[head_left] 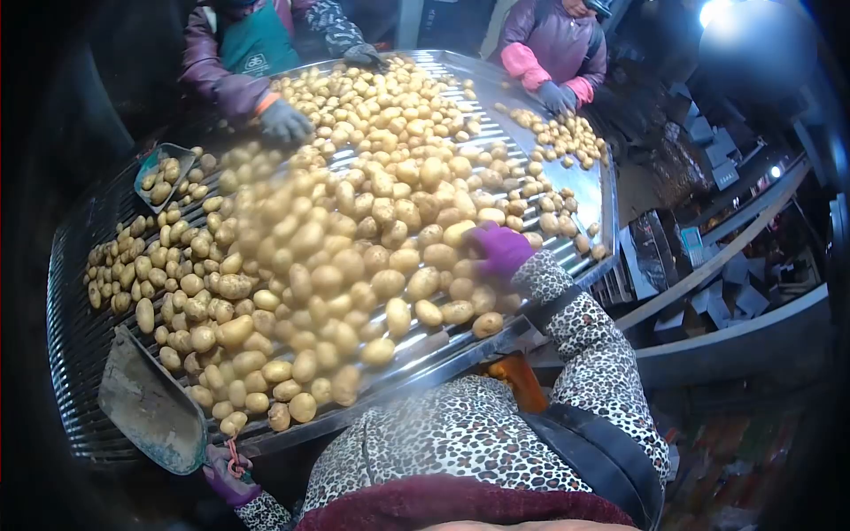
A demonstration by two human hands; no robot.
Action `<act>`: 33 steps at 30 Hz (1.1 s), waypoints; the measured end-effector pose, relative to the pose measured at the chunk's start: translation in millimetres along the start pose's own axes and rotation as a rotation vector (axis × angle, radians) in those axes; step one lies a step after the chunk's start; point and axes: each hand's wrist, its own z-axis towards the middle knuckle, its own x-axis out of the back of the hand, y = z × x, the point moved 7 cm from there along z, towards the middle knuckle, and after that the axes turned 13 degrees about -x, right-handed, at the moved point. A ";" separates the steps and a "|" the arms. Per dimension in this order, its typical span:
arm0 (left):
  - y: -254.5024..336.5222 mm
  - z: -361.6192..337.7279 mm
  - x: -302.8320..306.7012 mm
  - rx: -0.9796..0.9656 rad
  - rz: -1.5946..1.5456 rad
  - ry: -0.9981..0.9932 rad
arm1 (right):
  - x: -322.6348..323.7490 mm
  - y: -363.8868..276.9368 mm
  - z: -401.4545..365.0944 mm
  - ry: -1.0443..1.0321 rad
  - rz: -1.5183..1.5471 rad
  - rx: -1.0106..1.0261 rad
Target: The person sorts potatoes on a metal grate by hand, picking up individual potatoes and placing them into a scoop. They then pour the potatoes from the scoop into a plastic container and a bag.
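My left hand (231, 476), in a purple glove, is at the lower left below the table's near edge. Its fingers are closed round the handle end of a worn metal scoop (152, 403), whose wide blade lies over the slats. Many potatoes (235, 331) are heaped to the right of the scoop. My right hand (503, 250), also gloved in purple, reaches over the right part of the heap. Its fingers are curled against a pale yellow potato (459, 234), partly hiding it. Motion blurs some potatoes in the middle.
The slatted metal table (75, 292) has a raised near rim. A second scoop (165, 177) with potatoes lies at the far left. Two people in grey gloves work opposite, one hand (285, 122) on the left, another pair (558, 97) at the right. Cardboard boxes (748, 296) stand at right.
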 end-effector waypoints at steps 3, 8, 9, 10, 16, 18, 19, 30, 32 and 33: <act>6.1 -11.2 -13.8 0.017 -0.073 -0.041 | 0.2 6.1 10.5 -0.053 0.010 0.004; 19.6 -16.0 -25.4 0.069 -0.038 -0.146 | 4.1 20.8 9.6 -0.014 0.212 -0.065; 21.3 -17.9 -31.6 0.081 -0.096 -0.179 | 5.7 22.6 7.5 -0.004 0.247 -0.113; 28.4 -20.9 -42.1 0.093 -0.155 -0.210 | 1.1 27.4 9.9 0.016 0.263 -0.073; 71.5 -30.7 -111.5 0.065 -0.203 -0.419 | 4.5 23.2 0.2 0.163 0.174 -0.003; 91.5 -37.2 -139.8 0.075 -0.167 -0.578 | 15.9 9.4 -11.1 0.272 0.123 0.020; 93.7 -37.3 -148.0 0.085 -0.159 -0.584 | 24.3 -0.9 -16.8 0.368 0.192 0.076; 90.1 -53.1 -199.5 0.087 -0.133 -0.880 | 42.6 -22.0 -7.9 0.408 0.339 0.078; 106.4 -52.7 -205.0 -0.244 0.089 -0.958 | 24.2 -52.1 4.6 0.266 0.188 0.204; 120.3 -58.9 -207.4 -0.562 0.322 -1.010 | 13.2 -61.8 11.0 0.234 0.198 0.312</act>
